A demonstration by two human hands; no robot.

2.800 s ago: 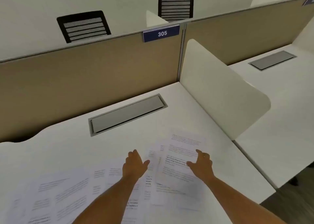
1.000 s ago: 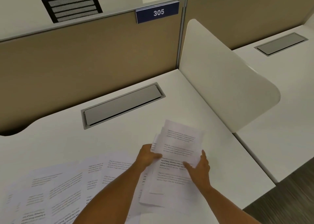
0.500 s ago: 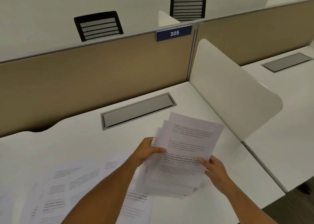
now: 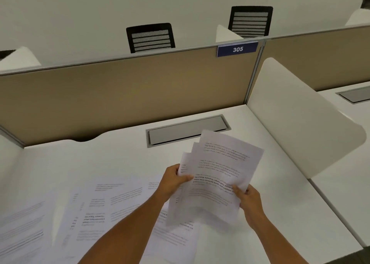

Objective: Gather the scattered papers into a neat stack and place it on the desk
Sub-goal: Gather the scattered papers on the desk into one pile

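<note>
A fanned bundle of printed papers (image 4: 218, 173) is lifted off the white desk (image 4: 124, 159), tilted up toward me. My left hand (image 4: 173, 180) grips its left edge with the thumb on top. My right hand (image 4: 248, 200) pinches its lower right corner. The sheets in the bundle are uneven, with their top corners offset. Several more printed sheets (image 4: 104, 209) lie spread flat over the desk's near left part, overlapping one another, partly hidden under my left forearm.
A grey cable hatch (image 4: 186, 130) is set into the desk behind the bundle. A beige partition (image 4: 124, 91) with a blue "305" sign (image 4: 237, 49) closes the back. A white curved divider (image 4: 296, 113) stands along the right edge. Black chairs (image 4: 150, 37) show beyond.
Both hands slid the right-hand sheets together, took hold of them and lifted them off the desk. The bundle now hangs higher and more tilted; the view has swung left.
</note>
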